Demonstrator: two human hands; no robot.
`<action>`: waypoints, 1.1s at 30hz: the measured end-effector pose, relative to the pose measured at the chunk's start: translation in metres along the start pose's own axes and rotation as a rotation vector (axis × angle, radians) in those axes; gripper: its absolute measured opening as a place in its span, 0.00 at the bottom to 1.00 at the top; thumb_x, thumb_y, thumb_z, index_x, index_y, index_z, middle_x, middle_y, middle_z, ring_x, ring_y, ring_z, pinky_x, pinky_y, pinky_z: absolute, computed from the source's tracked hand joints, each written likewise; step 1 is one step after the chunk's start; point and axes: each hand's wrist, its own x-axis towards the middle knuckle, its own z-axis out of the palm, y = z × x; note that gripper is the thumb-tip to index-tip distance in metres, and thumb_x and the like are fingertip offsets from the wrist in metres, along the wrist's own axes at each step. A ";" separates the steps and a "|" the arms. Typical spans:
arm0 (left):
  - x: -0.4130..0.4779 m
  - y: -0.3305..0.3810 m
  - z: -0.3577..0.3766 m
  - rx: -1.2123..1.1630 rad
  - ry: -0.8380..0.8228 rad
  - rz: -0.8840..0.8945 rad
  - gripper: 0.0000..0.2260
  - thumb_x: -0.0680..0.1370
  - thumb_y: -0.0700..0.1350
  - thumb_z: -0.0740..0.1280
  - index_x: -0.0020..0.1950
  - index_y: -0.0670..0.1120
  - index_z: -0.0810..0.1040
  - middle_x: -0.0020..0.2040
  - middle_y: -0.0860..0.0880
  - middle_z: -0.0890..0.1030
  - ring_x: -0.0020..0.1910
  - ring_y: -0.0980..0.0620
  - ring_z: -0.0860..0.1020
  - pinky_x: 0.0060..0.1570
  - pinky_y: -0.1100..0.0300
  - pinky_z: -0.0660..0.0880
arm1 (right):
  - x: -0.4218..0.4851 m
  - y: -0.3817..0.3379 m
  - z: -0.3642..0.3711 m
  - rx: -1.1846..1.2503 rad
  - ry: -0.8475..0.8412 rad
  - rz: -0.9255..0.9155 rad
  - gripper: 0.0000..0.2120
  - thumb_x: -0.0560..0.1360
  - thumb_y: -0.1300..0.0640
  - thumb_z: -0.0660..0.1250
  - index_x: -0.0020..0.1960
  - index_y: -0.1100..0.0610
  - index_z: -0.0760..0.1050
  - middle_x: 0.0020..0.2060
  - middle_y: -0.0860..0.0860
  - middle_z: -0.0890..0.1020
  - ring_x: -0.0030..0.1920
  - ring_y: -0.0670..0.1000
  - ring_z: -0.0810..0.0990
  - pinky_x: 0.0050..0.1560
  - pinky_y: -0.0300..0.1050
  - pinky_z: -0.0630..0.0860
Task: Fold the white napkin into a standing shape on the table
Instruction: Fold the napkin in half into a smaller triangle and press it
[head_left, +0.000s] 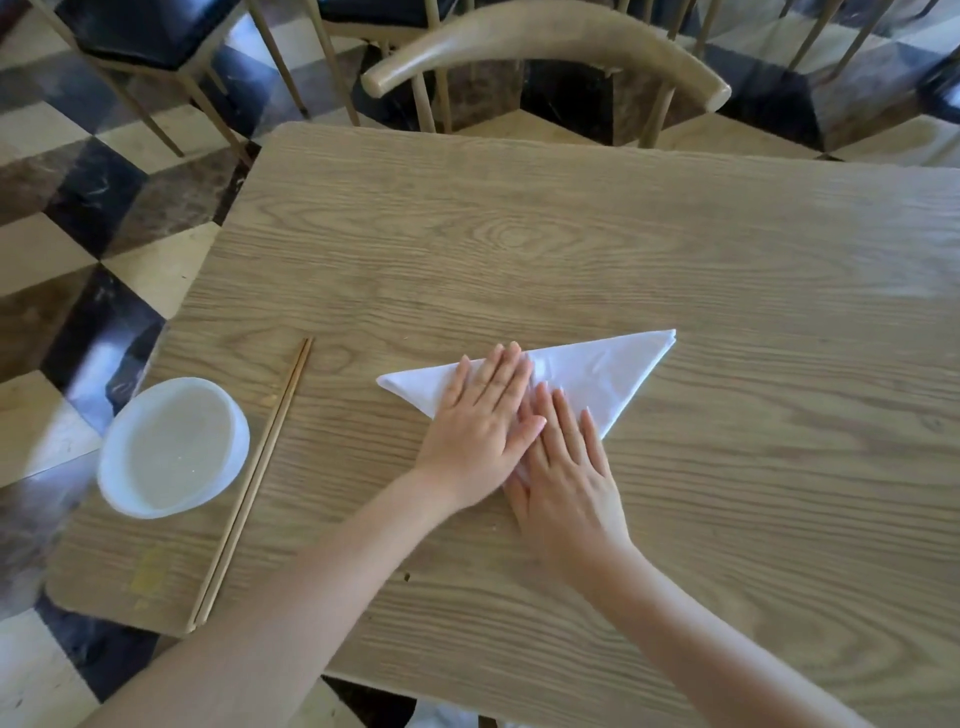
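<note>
1. Pressing flat on the napkin (597, 374) with left hand (478, 421) and right hand (566, 467): fingers straight, left ones close together, right ones slightly spread.
2. Likely done to sharpen the crease and keep the cloth from shifting.
3. Folded into a flat triangle near the middle of the table (675, 234), long side toward the far edge, point under the palms.
4. Not yet standing, so probably early in the task.
5. Kept by the left edge, well apart from the folding: bowl (171, 447), chopsticks (254, 478) just beside.
</note>
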 end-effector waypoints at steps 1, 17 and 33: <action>0.000 -0.003 0.001 0.059 -0.027 0.006 0.34 0.78 0.62 0.34 0.75 0.42 0.55 0.76 0.45 0.54 0.75 0.50 0.50 0.71 0.48 0.46 | 0.000 0.002 0.000 0.008 0.019 -0.002 0.28 0.78 0.46 0.53 0.72 0.61 0.62 0.73 0.56 0.62 0.74 0.54 0.59 0.72 0.53 0.53; 0.006 -0.056 -0.012 0.183 -0.044 -0.143 0.32 0.74 0.61 0.36 0.76 0.47 0.41 0.77 0.52 0.43 0.75 0.57 0.40 0.73 0.55 0.36 | -0.006 0.012 -0.009 0.111 0.005 -0.009 0.33 0.80 0.40 0.41 0.74 0.62 0.56 0.74 0.57 0.59 0.75 0.52 0.53 0.73 0.51 0.48; 0.019 -0.026 -0.004 0.215 -0.084 0.204 0.24 0.81 0.56 0.42 0.75 0.49 0.57 0.76 0.53 0.57 0.75 0.49 0.55 0.72 0.43 0.52 | -0.043 -0.004 -0.005 0.152 0.025 0.101 0.31 0.80 0.41 0.44 0.74 0.62 0.56 0.74 0.56 0.60 0.75 0.52 0.53 0.73 0.51 0.49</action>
